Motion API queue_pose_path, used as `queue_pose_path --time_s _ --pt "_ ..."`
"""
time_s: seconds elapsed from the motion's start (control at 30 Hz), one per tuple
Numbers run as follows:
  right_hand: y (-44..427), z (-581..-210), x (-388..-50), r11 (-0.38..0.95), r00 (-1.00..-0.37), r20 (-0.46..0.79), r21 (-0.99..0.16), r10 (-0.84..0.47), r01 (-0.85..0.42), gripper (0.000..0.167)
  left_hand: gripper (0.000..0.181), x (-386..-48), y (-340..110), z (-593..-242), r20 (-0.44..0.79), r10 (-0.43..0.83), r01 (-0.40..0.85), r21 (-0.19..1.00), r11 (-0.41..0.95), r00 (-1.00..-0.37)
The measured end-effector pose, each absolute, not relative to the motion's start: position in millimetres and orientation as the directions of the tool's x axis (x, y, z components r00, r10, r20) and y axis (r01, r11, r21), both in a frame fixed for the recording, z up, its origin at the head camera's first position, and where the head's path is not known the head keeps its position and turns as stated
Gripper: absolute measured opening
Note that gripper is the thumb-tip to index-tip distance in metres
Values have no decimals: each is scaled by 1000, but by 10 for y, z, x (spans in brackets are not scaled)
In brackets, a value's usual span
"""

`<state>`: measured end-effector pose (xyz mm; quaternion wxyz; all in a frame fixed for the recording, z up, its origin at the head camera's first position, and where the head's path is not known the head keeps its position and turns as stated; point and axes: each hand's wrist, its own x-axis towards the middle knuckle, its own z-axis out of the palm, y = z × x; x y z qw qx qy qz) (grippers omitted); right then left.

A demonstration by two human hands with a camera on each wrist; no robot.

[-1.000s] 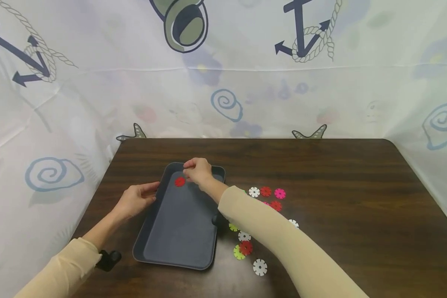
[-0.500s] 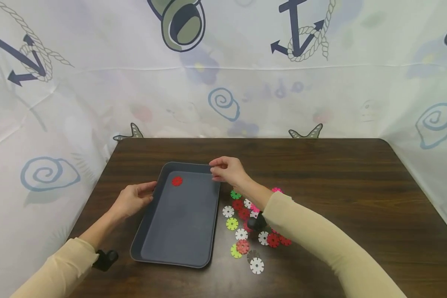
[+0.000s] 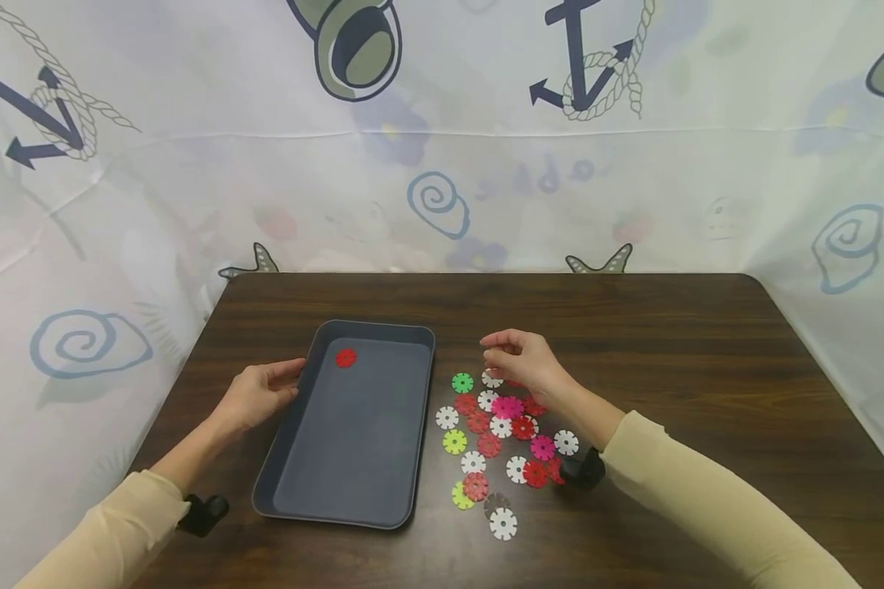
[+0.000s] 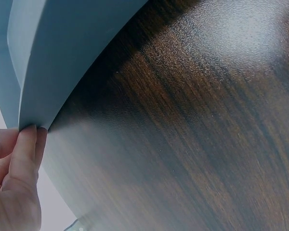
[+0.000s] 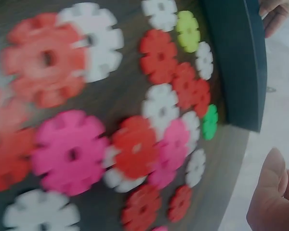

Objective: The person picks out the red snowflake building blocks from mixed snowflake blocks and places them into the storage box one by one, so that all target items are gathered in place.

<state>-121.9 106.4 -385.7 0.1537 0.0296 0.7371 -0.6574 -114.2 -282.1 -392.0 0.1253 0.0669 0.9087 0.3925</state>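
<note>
A grey rectangular tray [image 3: 349, 433] lies on the table with one red notched plastic disc [image 3: 345, 358] near its far left corner. My left hand [image 3: 256, 394] touches the tray's left side with its fingertips; in the left wrist view, the left fingers [image 4: 25, 149] meet the outer wall. To the right of the tray, several notched discs in white, red, pink, yellow-green and green lie in a loose, partly overlapping spread. My right hand [image 3: 526, 361] is above the far part of this spread, fingers loosely bent, with nothing visible in them. Its thumb [image 5: 270, 168] shows in the right wrist view.
A dark wood table [image 3: 670, 352] extends to the right of the discs. Behind it hangs a pale printed cloth [image 3: 442, 98]. Near the front of the spread, a white disc [image 3: 503, 523] lies beside a dark see-through disc [image 3: 497, 505]. Each wrist carries a small black camera.
My right hand has moved from over the tray's far end, rightward to above the loose discs. The red disc stays in the tray. My left hand keeps its place at the tray's side.
</note>
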Motion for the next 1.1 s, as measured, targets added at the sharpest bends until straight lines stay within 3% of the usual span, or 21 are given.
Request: queue_pose_path --time_s 0.53,1.1 --pt "1680 -4059 -979 117 -950 -288 -955 -123 274 36 48 -1153 -2780 -3922 -166 216 21 745 667 -962" --pt "1830 -4253 -914 276 -959 -262 -934 -106 225 30 49 -1135 -2769 -3883 -176 226 22 740 672 -958"
